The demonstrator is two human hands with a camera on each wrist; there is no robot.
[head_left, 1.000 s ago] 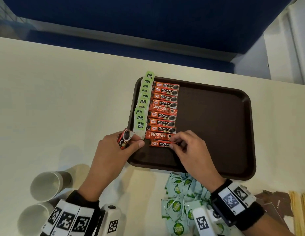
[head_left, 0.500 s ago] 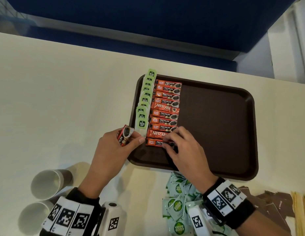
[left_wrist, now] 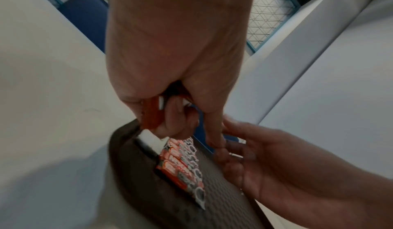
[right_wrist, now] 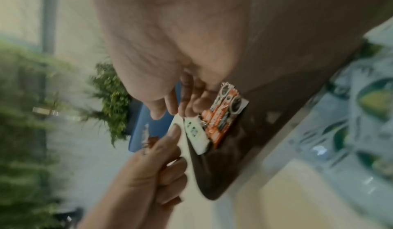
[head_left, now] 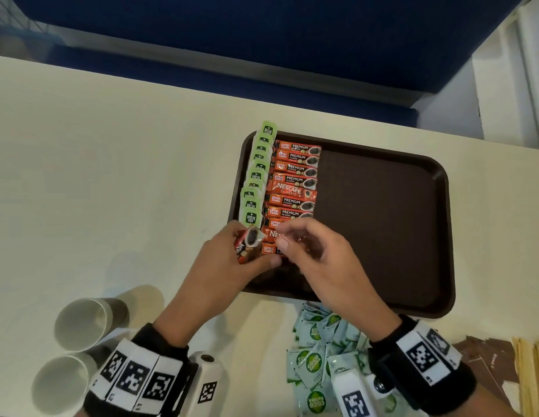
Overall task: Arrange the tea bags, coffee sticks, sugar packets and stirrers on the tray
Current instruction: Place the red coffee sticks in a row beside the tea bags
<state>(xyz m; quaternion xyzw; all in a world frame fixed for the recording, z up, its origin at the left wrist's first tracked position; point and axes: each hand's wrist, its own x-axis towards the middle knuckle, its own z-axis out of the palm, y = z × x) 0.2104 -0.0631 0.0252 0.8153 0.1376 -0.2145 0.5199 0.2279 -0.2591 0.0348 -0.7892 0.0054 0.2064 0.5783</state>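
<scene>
The left hand (head_left: pixel 223 266) holds coffee sticks (head_left: pixel 250 240) over the near left corner of the tray (head_left: pixel 382 221). The right hand (head_left: pixel 322 266), half curled, is beside them; pinching or not, I cannot tell. Sticks look light, bendy, slippery: pinch an end.

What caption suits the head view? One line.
Left hand grips coffee sticks at the tray edge; right hand hovers alongside.

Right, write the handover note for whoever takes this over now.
Left hand grips spare coffee sticks at the near-left corner of the tray.
Right hand holds nothing, fingers reaching toward them.
Done: tea bags in a column along the tray's left edge, coffee stick row beside it.
Left: the held sticks, then sugar packets and stirrers, both on the table near the tray.
</scene>
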